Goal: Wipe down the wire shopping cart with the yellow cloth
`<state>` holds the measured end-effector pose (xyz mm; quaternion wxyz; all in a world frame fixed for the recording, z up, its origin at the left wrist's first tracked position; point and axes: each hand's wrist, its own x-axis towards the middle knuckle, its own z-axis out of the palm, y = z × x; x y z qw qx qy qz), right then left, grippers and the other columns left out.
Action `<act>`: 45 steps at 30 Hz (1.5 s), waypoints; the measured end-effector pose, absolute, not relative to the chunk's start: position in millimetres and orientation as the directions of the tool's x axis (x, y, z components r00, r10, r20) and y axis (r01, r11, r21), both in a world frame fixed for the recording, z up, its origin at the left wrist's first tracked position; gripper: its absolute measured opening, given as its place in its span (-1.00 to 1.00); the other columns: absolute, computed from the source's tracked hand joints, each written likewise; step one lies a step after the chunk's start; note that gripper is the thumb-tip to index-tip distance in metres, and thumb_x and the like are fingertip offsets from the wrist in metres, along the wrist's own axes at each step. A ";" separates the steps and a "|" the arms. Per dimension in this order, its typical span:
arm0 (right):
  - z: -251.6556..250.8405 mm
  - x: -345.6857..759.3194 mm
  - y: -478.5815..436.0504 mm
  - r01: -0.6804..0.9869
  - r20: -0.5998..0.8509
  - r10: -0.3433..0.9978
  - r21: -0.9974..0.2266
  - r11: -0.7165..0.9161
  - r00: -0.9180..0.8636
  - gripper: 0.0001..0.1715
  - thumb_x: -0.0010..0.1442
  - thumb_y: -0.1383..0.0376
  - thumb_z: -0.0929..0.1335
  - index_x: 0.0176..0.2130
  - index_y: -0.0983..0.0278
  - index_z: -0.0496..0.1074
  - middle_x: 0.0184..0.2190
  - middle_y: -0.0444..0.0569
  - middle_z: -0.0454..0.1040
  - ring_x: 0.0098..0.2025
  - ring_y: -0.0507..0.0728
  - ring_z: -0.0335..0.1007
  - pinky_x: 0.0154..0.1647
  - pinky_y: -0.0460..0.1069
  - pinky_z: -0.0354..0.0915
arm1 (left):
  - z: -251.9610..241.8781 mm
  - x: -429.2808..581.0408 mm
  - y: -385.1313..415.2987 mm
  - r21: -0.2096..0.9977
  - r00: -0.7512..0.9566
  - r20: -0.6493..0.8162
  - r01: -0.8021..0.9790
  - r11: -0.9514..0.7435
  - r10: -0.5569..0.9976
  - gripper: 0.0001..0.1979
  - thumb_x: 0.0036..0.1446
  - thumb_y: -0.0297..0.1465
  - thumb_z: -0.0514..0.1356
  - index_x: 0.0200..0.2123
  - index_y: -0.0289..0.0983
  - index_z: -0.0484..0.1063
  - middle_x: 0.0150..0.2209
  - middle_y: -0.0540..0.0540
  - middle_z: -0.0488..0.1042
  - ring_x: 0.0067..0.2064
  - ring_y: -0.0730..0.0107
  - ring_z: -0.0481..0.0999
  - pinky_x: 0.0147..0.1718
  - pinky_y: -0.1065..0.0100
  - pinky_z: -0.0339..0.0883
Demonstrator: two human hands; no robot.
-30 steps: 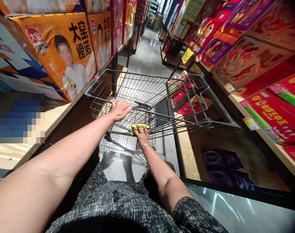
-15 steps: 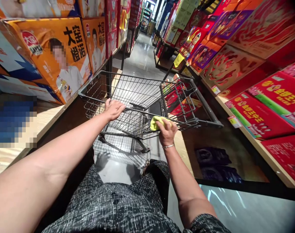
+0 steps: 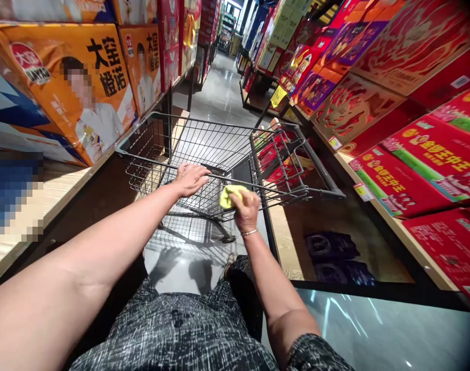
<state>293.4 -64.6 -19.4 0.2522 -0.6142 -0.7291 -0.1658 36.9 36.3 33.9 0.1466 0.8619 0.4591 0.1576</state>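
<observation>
A dark wire shopping cart [image 3: 215, 131] stands sideways in front of me, its handle toward the right. My left hand [image 3: 190, 180] lies over the near top rail, palm down, with its fingers stretched to the right; the thumb is hidden. Bunched in the fingers of my right hand [image 3: 247, 210] is a yellow-green cloth [image 3: 232, 197], held against or close to the same rail, just right of my left hand. A thin bracelet circles the right wrist. Through the mesh, red packages show behind the cart's handle end.
Orange cartons [image 3: 65, 87] are stacked on a wooden shelf at left. Red gift boxes [image 3: 408, 170] line the right-hand shelf [image 3: 408, 232], with dark purple packs [image 3: 331, 252] below it. A grey-floored aisle [image 3: 215, 85] runs ahead between the shelves.
My right hand has moved left with the cloth along the rail. My left hand has shifted slightly right along it, so the two are closer. The whole view has drifted a little.
</observation>
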 end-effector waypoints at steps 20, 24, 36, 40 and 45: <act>-69.3 221.5 -42.2 0.893 0.201 0.873 0.015 0.450 -0.444 -0.53 0.42 0.32 0.23 0.20 -0.08 0.41 0.27 -0.14 0.31 0.23 0.20 0.09 0.17 0.12 0.15 | 41.9 34.4 41.3 0.421 0.499 0.065 0.772 -0.477 0.864 -0.45 0.46 -0.16 -0.30 -0.02 -0.10 0.48 0.05 -0.05 0.47 0.19 0.13 0.26 0.23 -0.02 -0.13; -112.5 257.0 -71.3 0.894 -0.006 0.897 0.074 0.442 -0.442 -0.66 0.38 0.32 0.30 0.06 0.00 0.51 0.18 -0.18 0.43 0.20 0.17 0.15 0.11 0.10 0.15 | 39.3 34.1 42.2 0.430 0.496 0.087 0.764 -0.482 0.864 -0.46 0.44 -0.14 -0.28 0.00 -0.11 0.48 0.05 -0.06 0.46 0.20 0.11 0.25 0.24 -0.02 -0.15; -6.5 428.8 -88.6 0.988 0.737 0.671 0.151 -0.038 -0.087 -0.65 0.31 0.30 0.34 0.03 -0.01 0.54 0.08 0.03 0.42 0.15 0.26 0.16 0.10 0.18 0.17 | 39.9 38.6 41.3 0.481 0.464 0.098 0.752 -0.450 0.880 -0.52 0.38 -0.12 -0.19 0.00 -0.11 0.47 0.04 -0.08 0.46 0.23 0.08 0.22 0.29 -0.05 -0.23; 32.0 443.0 -83.3 0.980 0.911 0.403 -0.004 -0.200 0.086 -0.59 0.29 0.27 0.31 0.10 0.13 0.50 0.16 0.15 0.26 0.22 0.33 0.06 0.15 0.27 0.20 | 43.2 40.8 38.3 0.465 0.443 0.077 0.777 -0.425 0.893 -0.51 0.37 -0.12 -0.19 -0.01 -0.13 0.47 0.03 -0.09 0.46 0.21 0.09 0.25 0.28 -0.05 -0.21; -17.1 374.5 -82.3 0.985 0.774 0.617 -0.040 -0.170 0.138 -0.45 0.19 0.44 0.25 0.09 0.12 0.51 0.20 0.11 0.25 0.18 0.32 0.11 0.15 0.26 0.25 | 46.1 43.3 31.9 0.461 0.437 0.073 0.783 -0.418 0.897 -0.52 0.37 -0.11 -0.18 -0.07 -0.13 0.48 -0.01 -0.08 0.49 0.16 0.09 0.28 0.25 -0.04 -0.18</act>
